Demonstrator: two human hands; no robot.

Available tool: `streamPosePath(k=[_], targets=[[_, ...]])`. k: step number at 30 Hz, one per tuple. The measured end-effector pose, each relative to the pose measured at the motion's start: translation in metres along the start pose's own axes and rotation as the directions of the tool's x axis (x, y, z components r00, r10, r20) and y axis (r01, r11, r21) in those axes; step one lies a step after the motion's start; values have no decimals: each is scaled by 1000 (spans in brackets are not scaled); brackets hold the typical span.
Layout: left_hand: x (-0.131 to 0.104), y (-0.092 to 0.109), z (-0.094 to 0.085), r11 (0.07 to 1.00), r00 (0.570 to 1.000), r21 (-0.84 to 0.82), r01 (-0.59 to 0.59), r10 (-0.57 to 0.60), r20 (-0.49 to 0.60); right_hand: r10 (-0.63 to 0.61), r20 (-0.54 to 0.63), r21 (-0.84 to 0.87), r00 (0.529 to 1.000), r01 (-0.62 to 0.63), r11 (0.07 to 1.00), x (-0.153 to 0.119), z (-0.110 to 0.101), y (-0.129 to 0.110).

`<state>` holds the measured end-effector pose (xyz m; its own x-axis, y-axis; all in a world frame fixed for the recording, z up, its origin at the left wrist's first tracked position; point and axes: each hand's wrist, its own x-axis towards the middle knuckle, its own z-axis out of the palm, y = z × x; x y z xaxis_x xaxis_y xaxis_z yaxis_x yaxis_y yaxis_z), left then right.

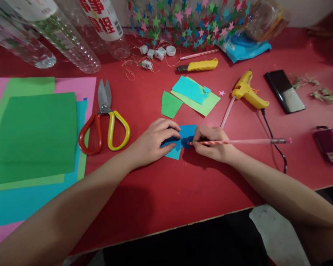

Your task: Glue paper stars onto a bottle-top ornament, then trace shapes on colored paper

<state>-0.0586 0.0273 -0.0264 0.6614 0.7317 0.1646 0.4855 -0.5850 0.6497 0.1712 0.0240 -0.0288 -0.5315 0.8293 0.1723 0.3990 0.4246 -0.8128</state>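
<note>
A small piece of blue paper lies on the red table with a notched lower edge. My left hand rests over its left part, fingers curved and apart, pressing on the paper. My right hand is closed around a pink pencil, its tip touching the blue paper near a darker blue shape. That shape is partly hidden by my fingers. Just beyond my hands lie a green paper scrap and a turquoise piece on a light green one.
Scissors and stacked coloured sheets lie left. A yellow utility knife, string lights and plastic bottles are at the back. Right are a glue gun with a cord, a phone and a purple device.
</note>
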Motion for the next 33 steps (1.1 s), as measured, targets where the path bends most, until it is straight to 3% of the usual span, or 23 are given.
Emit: streamPosePath(k=[5, 8, 10, 11, 14, 16, 20, 25, 29, 31, 33], targets=[[0, 0, -1, 1000, 1000, -6, 5, -5, 1, 60, -34, 56, 998, -58, 997, -2, 1, -3], [0, 0, -1, 1000, 1000, 4, 1, -1, 5, 165, -256, 146, 952, -131, 981, -1, -2, -4], [-2, 0, -1, 1000, 1000, 11, 0, 0, -1, 140, -378, 93, 915, -113, 989, 1, -6, -3], [-2, 1, 0, 1000, 1000, 18, 1, -1, -7, 90, -384, 25, 919, -87, 996, 3, -8, -2], [-3, 2, 2, 997, 999, 73, 33, -31, -25, -108, -202, -224, 973, 62, 973, 6, -12, 1], [-3, 4, 3, 989, 997, 125, 79, -75, -36, -188, -66, -362, 980, 152, 920, 6, -11, 2], [-3, 7, 4, 968, 991, 213, 130, -120, -62, -182, 60, -493, 982, 187, 850, 3, -5, 1], [-3, 8, 4, 964, 989, 223, 145, -133, -65, -165, 49, -474, 985, 168, 864, 2, -3, -1], [-3, 9, 4, 970, 989, 194, 144, -134, -63, -140, -4, -322, 990, 131, 938, 2, -4, -2], [-4, 8, 3, 980, 986, 156, 127, -106, -132, -161, -50, -223, 986, 146, 964, 3, -5, -2], [-5, 7, 0, 986, 955, 123, 113, -74, -287, -182, -134, -185, 974, 156, 970, 4, -9, 0]])
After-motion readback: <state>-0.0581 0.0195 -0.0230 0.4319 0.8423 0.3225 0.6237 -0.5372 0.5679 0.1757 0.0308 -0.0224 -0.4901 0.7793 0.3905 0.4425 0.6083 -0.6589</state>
